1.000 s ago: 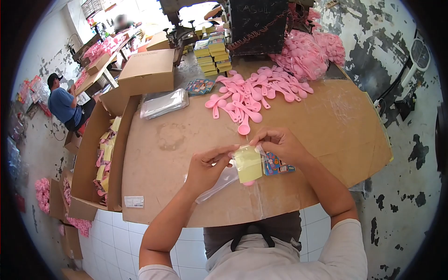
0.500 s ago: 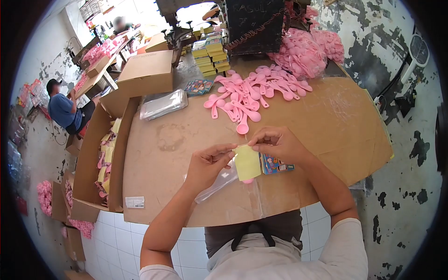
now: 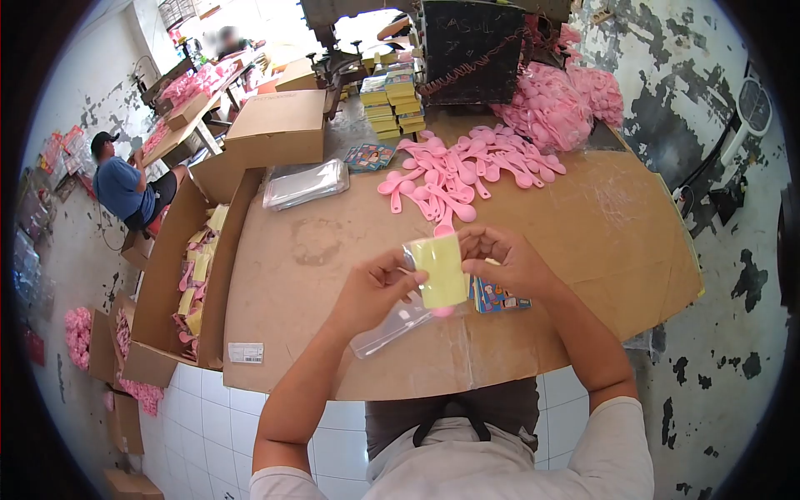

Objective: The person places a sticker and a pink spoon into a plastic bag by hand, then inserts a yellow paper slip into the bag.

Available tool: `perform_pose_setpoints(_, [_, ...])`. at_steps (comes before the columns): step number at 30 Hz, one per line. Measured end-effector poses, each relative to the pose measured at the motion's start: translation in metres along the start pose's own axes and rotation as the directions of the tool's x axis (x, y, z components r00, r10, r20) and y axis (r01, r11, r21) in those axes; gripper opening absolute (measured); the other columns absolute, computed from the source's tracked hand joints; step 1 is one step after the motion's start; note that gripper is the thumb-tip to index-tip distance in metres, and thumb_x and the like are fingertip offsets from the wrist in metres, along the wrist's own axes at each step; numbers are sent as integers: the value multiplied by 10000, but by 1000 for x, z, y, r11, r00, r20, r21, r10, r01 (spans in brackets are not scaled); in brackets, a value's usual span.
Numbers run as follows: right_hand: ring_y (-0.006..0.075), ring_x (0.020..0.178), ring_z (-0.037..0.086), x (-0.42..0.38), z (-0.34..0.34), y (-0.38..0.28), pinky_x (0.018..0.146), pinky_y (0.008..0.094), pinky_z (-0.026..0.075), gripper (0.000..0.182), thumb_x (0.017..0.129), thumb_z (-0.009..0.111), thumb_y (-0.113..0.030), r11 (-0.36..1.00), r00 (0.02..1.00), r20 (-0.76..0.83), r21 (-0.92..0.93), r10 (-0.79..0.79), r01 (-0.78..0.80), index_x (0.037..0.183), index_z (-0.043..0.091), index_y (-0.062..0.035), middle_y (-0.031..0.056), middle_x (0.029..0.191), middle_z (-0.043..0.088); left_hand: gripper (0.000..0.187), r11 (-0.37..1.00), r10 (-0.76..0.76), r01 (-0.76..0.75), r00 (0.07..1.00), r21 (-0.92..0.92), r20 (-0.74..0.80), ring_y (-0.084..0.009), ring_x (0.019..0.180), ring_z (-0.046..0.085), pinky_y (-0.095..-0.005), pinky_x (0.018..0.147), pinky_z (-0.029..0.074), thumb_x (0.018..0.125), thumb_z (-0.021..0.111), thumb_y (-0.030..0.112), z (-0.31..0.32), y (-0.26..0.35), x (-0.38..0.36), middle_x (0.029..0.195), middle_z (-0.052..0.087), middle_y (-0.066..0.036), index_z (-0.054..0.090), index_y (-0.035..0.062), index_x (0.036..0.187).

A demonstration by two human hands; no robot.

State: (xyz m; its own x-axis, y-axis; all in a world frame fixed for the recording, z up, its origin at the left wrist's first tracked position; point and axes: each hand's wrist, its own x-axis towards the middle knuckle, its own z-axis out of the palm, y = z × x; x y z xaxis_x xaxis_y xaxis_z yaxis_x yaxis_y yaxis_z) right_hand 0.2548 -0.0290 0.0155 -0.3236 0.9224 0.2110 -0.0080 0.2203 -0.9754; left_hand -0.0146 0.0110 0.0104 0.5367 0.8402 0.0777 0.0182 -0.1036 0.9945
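Between my hands is a clear plastic packet with a pale yellow card in it; a bit of pink shows below its lower edge. My left hand pinches its left side, thumb on the front. At the right edge, my right hand has its fingers curled against the packet. Clear plastic bags lie under and beside my left hand. Below my right hand lies a stack of colourful printed cards, partly hidden. Just beyond the packet, a pink spoon lies at the near end of a pile of pink spoons.
An open carton of finished-looking packets stands at left. Clear sleeves, card stacks and a closed carton lie farther back. A bag of pink spoons sits at back right. A seated person is at left.
The packet has tilted and risen slightly toward the spoons. My left hand has shifted from its top edge to its left side, and my right hand to its right edge. The view has shifted slightly.
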Motion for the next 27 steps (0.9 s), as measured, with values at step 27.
perform_pose_setpoints(27, [177,850,623,-11,-75,-7,763,350,521,146,915,749,-65,739,994,69,-673,80,-13,1052,735,-16,71,923,637,335,731,-21,57,998,680,-60,-276,909,681,-384,842,545,848,833,221,-3,-9,2,974,689,-100,730,34,1106])
